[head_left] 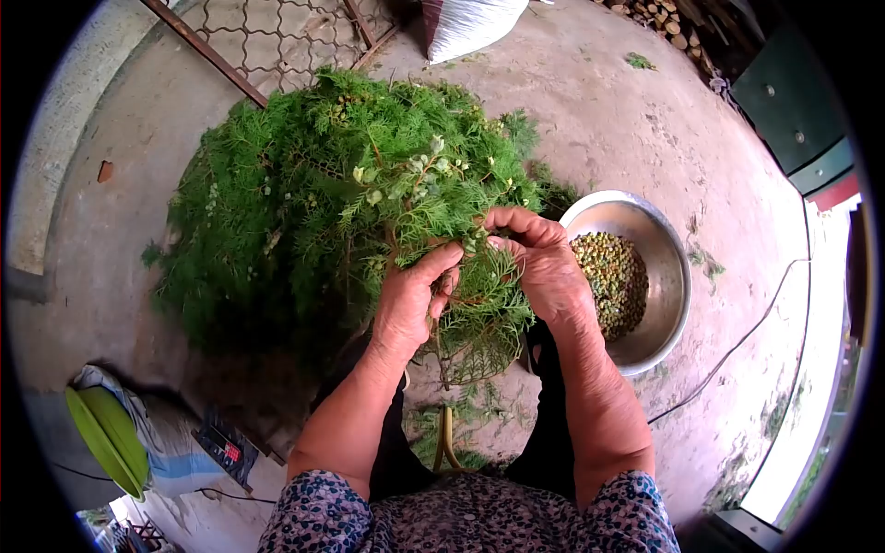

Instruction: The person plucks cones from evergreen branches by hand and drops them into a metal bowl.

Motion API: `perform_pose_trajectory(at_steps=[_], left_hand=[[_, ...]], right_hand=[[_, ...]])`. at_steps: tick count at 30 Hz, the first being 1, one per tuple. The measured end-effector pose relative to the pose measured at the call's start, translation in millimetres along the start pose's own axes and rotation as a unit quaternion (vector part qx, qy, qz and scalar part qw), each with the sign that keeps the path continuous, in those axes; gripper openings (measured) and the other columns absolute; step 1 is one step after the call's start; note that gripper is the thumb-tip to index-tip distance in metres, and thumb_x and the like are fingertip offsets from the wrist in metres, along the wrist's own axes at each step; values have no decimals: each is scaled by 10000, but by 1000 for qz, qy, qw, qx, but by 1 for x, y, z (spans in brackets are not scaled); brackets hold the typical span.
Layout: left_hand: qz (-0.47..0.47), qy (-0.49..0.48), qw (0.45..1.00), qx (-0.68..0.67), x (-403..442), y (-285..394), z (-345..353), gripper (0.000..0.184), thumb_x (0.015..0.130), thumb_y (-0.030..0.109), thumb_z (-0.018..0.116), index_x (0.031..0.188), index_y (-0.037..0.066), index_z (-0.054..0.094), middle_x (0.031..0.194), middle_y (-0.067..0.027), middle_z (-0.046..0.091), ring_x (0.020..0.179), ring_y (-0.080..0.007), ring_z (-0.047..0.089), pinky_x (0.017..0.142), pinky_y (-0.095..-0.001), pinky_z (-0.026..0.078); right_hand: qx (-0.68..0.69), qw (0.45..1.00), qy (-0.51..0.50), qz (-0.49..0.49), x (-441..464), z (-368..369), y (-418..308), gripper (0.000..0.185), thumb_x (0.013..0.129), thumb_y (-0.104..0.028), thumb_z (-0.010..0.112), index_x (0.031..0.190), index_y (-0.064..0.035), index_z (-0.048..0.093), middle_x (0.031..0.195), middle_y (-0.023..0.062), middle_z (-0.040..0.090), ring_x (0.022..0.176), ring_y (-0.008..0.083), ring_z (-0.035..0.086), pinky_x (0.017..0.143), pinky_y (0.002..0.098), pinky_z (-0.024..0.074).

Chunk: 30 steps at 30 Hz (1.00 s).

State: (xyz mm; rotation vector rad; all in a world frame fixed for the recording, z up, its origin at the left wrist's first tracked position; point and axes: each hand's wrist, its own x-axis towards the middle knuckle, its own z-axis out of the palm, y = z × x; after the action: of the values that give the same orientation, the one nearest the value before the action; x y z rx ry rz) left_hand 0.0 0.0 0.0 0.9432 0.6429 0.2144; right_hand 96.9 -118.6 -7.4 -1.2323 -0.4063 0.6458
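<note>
A leafy green conifer branch [479, 286] with pale cones [424, 170] is held up in front of me. My left hand [415, 293] is closed around its stem, thumb pointing up toward the foliage. At the branch's right side my right hand [544, 258] pinches with thumb and forefinger among the leaves; the small bit between the fingertips is mostly hidden, perhaps a cone. Behind the hands lies a large heap of similar green branches [267, 184]. Just right of my right hand stands a metal basin [671, 276] partly filled with small greenish-brown cones or seeds [608, 281].
A white sack [475, 28] and a metal grate [277, 41] are at the back. Firewood [668, 28] and a green cabinet [793, 101] stand back right. A cable [737, 355] crosses the floor at right. A lime-green basin [106, 442] leans at lower left.
</note>
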Motion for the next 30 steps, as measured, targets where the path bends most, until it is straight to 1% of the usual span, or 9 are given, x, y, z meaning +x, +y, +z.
perform_pose_trajectory(at_steps=[5, 8, 13, 15, 16, 17, 19, 23, 30], left_hand=[[-12, -3, 1000, 20, 0, -1, -1, 117, 770, 164, 630, 786, 79, 552, 555, 16, 482, 437, -52, 409, 324, -186, 249], [-10, -8, 1000, 11, 1, -1, -4, 108, 770, 158, 626, 787, 77, 557, 541, 15, 474, 432, -49, 401, 325, -186, 245], [3, -10, 999, 33, -1, 0, 0, 127, 763, 171, 634, 792, 67, 568, 580, 13, 491, 444, -45, 408, 328, -178, 257], [6, -6, 999, 31, -2, 0, -2, 134, 760, 175, 637, 795, 63, 573, 596, 12, 498, 449, -44, 410, 329, -175, 261], [9, -10, 1000, 21, -4, 0, -3, 143, 757, 180, 642, 798, 59, 578, 609, 11, 502, 454, -45, 413, 331, -174, 265], [13, -14, 1000, 10, -5, 0, -4, 153, 754, 186, 646, 800, 54, 582, 623, 9, 507, 458, -45, 415, 332, -172, 268], [14, -3, 1000, 23, -4, 2, -3, 170, 745, 192, 651, 809, 46, 591, 601, 12, 499, 463, -45, 420, 330, -170, 264], [12, -48, 999, 19, -1, 7, -5, 202, 719, 208, 665, 788, 29, 600, 550, 16, 480, 464, -43, 426, 328, -164, 260], [16, -83, 995, 52, -4, 12, -3, 184, 716, 200, 656, 765, 30, 602, 566, 15, 507, 446, -39, 431, 326, -165, 260]], right_hand=[[-25, 999, 21, -6, -2, 4, 2, 147, 791, -60, 635, 937, -40, 632, 711, -41, 571, 541, 25, 432, 446, 173, 335], [21, 999, 4, 43, -2, 5, -1, 126, 813, -64, 610, 933, -29, 617, 697, -49, 546, 538, 27, 412, 453, 171, 332], [7, 999, 27, 27, -3, 14, 0, 100, 858, -88, 551, 939, -46, 592, 711, -36, 543, 551, 37, 423, 468, 173, 341], [120, 984, 76, 111, -4, 17, -6, 89, 869, -103, 536, 915, -47, 587, 713, -4, 562, 533, 59, 442, 465, 187, 347], [267, 958, 31, 101, 2, 5, 2, 94, 873, -114, 528, 905, -39, 575, 708, 27, 570, 526, 80, 461, 463, 196, 350], [280, 954, 40, 102, 3, 0, 2, 111, 870, -117, 532, 927, -31, 573, 699, 33, 558, 522, 86, 462, 461, 199, 351], [259, 963, -35, 70, 4, -4, -1, 123, 861, -123, 545, 947, -38, 571, 723, 36, 559, 548, 93, 486, 463, 205, 361], [239, 967, -11, 90, 0, 5, -6, 161, 858, -132, 552, 988, -37, 559, 752, 37, 562, 590, 99, 511, 471, 207, 372], [205, 968, -116, 91, -4, 5, -12, 287, 836, -77, 573, 1116, -37, 522, 831, -2, 583, 632, 59, 506, 480, 177, 360]])
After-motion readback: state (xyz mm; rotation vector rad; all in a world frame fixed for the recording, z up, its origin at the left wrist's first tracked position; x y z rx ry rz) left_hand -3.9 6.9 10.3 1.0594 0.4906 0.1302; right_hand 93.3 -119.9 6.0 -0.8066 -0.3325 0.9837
